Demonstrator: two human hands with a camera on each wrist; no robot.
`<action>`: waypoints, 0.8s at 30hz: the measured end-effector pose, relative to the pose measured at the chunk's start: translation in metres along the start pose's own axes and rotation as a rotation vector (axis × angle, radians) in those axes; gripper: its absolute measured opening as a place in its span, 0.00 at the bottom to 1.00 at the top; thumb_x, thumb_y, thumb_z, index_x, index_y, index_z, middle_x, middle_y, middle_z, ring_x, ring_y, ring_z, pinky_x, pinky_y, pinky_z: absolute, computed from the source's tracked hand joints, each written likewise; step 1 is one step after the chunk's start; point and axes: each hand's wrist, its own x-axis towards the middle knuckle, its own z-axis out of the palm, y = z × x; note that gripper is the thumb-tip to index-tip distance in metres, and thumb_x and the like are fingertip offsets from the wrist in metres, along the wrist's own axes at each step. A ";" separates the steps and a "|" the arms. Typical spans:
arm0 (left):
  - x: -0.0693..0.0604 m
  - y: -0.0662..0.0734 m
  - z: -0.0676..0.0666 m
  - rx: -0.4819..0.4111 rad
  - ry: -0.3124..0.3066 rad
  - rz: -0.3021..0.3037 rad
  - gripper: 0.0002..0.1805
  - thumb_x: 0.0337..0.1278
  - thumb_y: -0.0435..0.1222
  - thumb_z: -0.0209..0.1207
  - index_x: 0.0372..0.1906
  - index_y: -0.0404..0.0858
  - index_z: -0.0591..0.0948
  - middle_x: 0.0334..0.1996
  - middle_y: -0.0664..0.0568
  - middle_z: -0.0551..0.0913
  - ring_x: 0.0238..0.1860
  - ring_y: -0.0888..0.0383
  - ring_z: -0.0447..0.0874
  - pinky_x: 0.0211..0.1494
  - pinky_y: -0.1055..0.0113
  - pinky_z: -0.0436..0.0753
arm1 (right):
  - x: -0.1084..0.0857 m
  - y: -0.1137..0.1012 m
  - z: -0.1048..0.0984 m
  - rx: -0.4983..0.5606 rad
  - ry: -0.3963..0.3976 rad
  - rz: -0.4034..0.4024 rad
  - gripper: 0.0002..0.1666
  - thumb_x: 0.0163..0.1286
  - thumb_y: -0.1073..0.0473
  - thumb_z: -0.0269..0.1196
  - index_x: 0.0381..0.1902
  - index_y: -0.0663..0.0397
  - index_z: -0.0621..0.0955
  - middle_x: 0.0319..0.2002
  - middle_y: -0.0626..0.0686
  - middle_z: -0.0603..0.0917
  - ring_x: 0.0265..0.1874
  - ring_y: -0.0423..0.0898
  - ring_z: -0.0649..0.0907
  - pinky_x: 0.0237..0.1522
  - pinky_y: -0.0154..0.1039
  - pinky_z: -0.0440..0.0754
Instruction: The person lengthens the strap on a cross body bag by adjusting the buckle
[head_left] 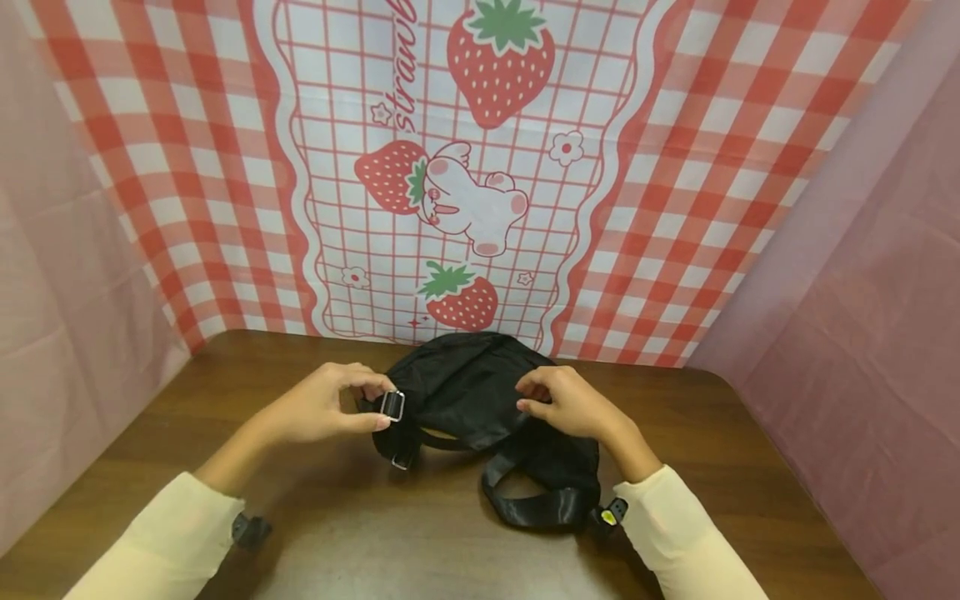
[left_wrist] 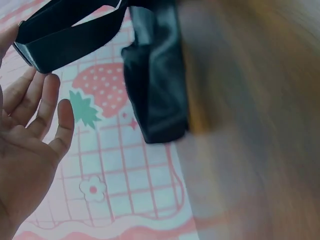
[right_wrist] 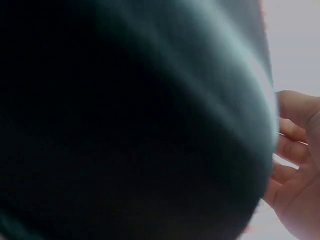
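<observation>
A soft black bag [head_left: 468, 387] with straps lies near the back of the table. My left hand [head_left: 330, 404] pinches a silver strap buckle [head_left: 393, 406] between thumb and fingers at the bag's left side. In the left wrist view, the black strap [left_wrist: 75, 42] loops away from that hand. Over the bag's right part hovers my right hand [head_left: 570, 400], its fingers loosely bent and a gap between thumb and forefinger. Dark fabric fills most of the right wrist view and hides some fingertips there. A wide strap loop [head_left: 536, 510] droops toward the front.
The brown wooden table [head_left: 360, 533] runs up to a hanging checked cloth [head_left: 697, 167] printed with strawberries. Pink drapes [head_left: 862, 333] close in the sides. A second metal buckle [head_left: 401, 461] hangs low at the bag's left.
</observation>
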 end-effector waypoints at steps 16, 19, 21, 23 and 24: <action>-0.060 -0.001 0.008 0.203 -0.050 0.194 0.19 0.52 0.48 0.76 0.49 0.50 0.86 0.41 0.69 0.81 0.41 0.67 0.78 0.43 0.65 0.83 | 0.006 0.032 -0.009 -0.058 -0.126 0.077 0.14 0.73 0.60 0.66 0.51 0.64 0.86 0.39 0.50 0.87 0.35 0.41 0.84 0.39 0.41 0.84; -0.064 0.003 0.012 0.230 -0.081 0.258 0.16 0.52 0.48 0.76 0.45 0.51 0.86 0.39 0.70 0.82 0.40 0.70 0.75 0.44 0.69 0.80 | 0.007 0.039 -0.008 -0.024 -0.150 0.071 0.14 0.76 0.56 0.64 0.49 0.60 0.87 0.40 0.48 0.88 0.35 0.38 0.84 0.39 0.40 0.84; -0.066 0.005 0.014 0.235 -0.107 0.308 0.12 0.52 0.46 0.76 0.41 0.51 0.87 0.36 0.71 0.82 0.39 0.71 0.73 0.43 0.72 0.76 | 0.007 0.042 -0.008 0.014 -0.156 0.071 0.14 0.78 0.55 0.61 0.49 0.58 0.87 0.40 0.48 0.89 0.33 0.38 0.83 0.39 0.41 0.84; -0.066 0.006 0.016 0.236 -0.132 0.351 0.09 0.53 0.44 0.75 0.38 0.52 0.87 0.34 0.72 0.83 0.37 0.72 0.71 0.41 0.75 0.72 | 0.007 0.045 -0.008 0.032 -0.152 0.078 0.14 0.79 0.56 0.60 0.48 0.57 0.88 0.40 0.48 0.89 0.33 0.37 0.83 0.40 0.42 0.84; -0.066 0.007 0.017 0.235 -0.142 0.363 0.08 0.54 0.44 0.75 0.37 0.53 0.87 0.34 0.73 0.83 0.37 0.73 0.70 0.41 0.76 0.71 | 0.007 0.046 -0.008 0.033 -0.152 0.081 0.13 0.79 0.57 0.60 0.48 0.57 0.88 0.40 0.48 0.89 0.33 0.37 0.83 0.41 0.42 0.84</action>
